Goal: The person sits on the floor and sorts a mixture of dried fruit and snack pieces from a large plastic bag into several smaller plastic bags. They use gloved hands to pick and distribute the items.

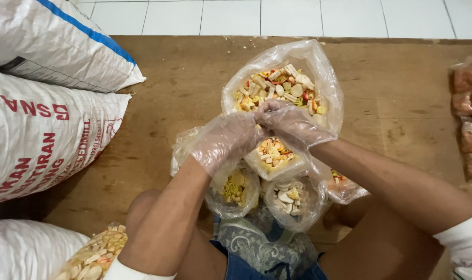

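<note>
A person seated on a wooden board (pixel 158 103) works over clear plastic bags of mixed crackers, both hands in thin transparent gloves. The left hand (pixel 223 141) and the right hand (pixel 293 124) meet at the mouth of a small bag (pixel 273 155), fingers bunched narrow and pinching its plastic top between them. The small bag hangs just in front of the person's knees, holding white, yellow and orange pieces. Right behind it stands a big open bag (pixel 285 85), filled with the same mix. Three more small filled bags lie below the hands: one (pixel 235 192) with yellow pieces, one (pixel 293 199) with pale rounds, one (pixel 342 186) under the right forearm. White woven sacks (pixel 44 129) with red lettering and a blue stripe are stacked at the left. A further bag of crackers (pixel 93 256) rests at the lower left. Packets of reddish snacks (pixel 469 119) line the right edge, well apart from the hands.
</note>
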